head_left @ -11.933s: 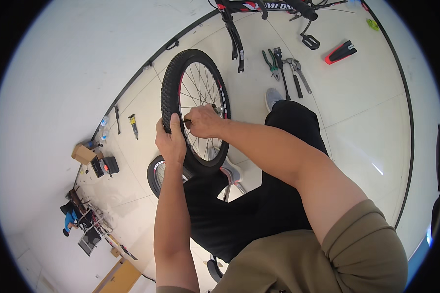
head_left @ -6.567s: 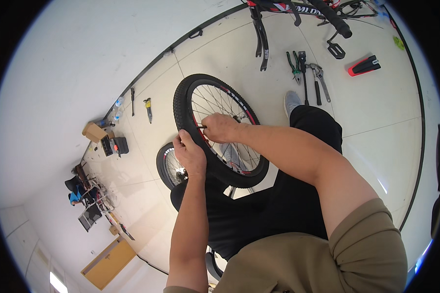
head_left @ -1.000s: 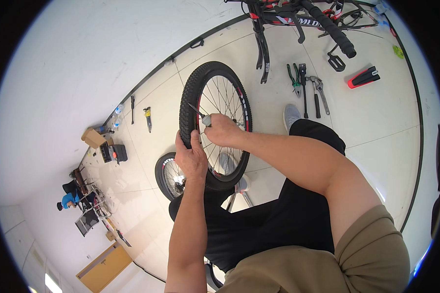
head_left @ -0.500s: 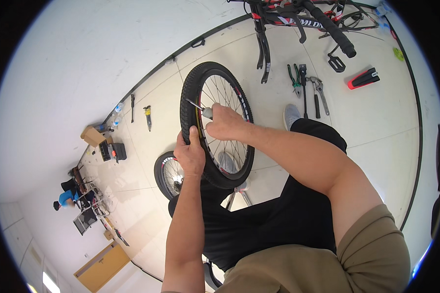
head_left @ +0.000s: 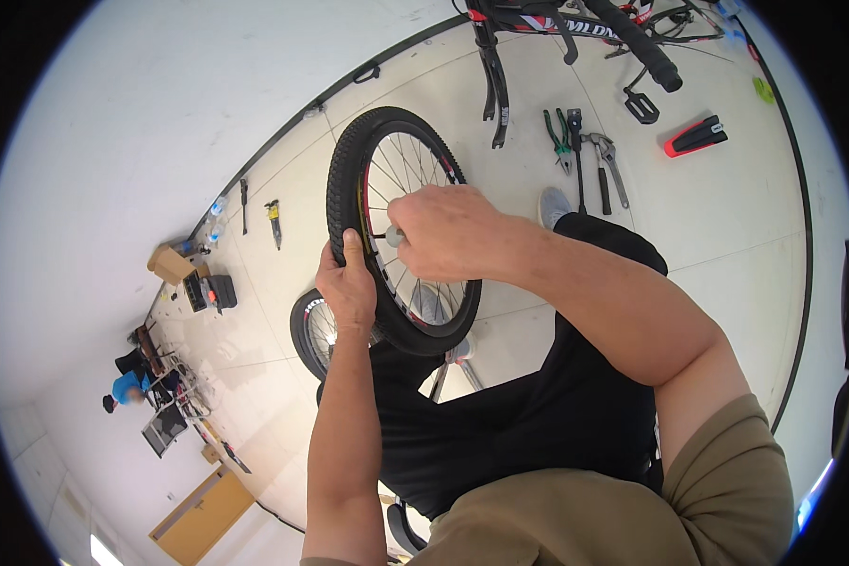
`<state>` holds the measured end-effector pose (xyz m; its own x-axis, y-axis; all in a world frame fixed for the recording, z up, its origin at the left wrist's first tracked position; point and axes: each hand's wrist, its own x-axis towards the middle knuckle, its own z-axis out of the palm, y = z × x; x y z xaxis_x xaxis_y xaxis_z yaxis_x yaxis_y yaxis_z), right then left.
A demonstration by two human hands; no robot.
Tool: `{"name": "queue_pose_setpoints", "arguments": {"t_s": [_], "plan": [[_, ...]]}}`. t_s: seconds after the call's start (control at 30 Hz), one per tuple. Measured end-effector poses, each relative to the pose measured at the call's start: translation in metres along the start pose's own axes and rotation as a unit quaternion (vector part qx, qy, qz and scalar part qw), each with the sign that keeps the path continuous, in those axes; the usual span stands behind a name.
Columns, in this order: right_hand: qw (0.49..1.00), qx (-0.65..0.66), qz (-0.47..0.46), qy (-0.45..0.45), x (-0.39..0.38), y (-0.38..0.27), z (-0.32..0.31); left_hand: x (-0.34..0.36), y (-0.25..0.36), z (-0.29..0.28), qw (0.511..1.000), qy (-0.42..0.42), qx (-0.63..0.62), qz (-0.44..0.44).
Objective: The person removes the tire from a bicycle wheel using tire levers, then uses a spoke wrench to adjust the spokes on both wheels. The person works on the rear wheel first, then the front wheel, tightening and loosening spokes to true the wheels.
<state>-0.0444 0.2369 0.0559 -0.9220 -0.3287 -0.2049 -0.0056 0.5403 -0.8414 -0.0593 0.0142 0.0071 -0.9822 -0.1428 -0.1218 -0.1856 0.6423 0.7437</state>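
A bicycle wheel with a black knobby tyre (head_left: 342,174) stands tilted in front of me, above my legs. My left hand (head_left: 351,291) grips the tyre's left side, its thumb pressed on the sidewall near the rim. In my right fist (head_left: 457,231) is a screwdriver (head_left: 394,236) with a greyish handle. Its short visible shaft points left to where tyre and rim meet; whether the tip sits under the tyre edge I cannot tell. The right hand covers part of the spokes.
A second wheel (head_left: 302,332) lies left of my knees. Pliers (head_left: 557,141), a hammer (head_left: 602,179) and an adjustable wrench (head_left: 616,170) lie beyond my right foot. A bicycle frame (head_left: 547,21) stands at the back. A person in blue (head_left: 127,387) is far left, past a cardboard box (head_left: 170,264).
My right hand has turned over the screwdriver, whose shaft now shows much shorter and lower along the rim. The left hand keeps its hold on the tyre. The whole view has shifted slightly.
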Motion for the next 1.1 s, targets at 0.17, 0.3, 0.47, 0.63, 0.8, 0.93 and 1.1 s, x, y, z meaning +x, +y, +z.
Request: {"name": "queue_pose_setpoints", "arguments": {"t_s": [0.17,0.3,0.47,0.63,0.8,0.93,1.1], "plan": [[0.999,0.026,0.000,0.032,0.007,0.001,0.006,0.005,-0.004,0.001,1.000,-0.005,-0.019,0.012],[0.991,0.125,0.005,0.047,0.011,0.000,-0.002,0.003,-0.005,-0.001,1.000,-0.010,-0.019,0.007],[0.995,0.072,0.056,-0.045,0.013,-0.015,-0.013,0.001,-0.004,0.000,0.999,-0.022,-0.028,0.003],[0.999,0.012,0.000,-0.036,0.012,-0.032,-0.017,-0.003,0.000,0.008,0.998,-0.048,-0.034,0.025],[0.998,0.001,0.019,-0.067,0.016,-0.035,-0.027,-0.006,0.008,0.013,0.997,-0.040,0.022,0.056],[0.993,0.085,0.038,-0.066,0.018,-0.008,-0.023,-0.009,0.010,0.013,0.997,-0.035,0.055,0.042],[0.989,0.093,0.052,-0.100,0.011,-0.008,-0.031,-0.017,0.007,0.010,0.998,-0.035,0.017,0.046]]}}
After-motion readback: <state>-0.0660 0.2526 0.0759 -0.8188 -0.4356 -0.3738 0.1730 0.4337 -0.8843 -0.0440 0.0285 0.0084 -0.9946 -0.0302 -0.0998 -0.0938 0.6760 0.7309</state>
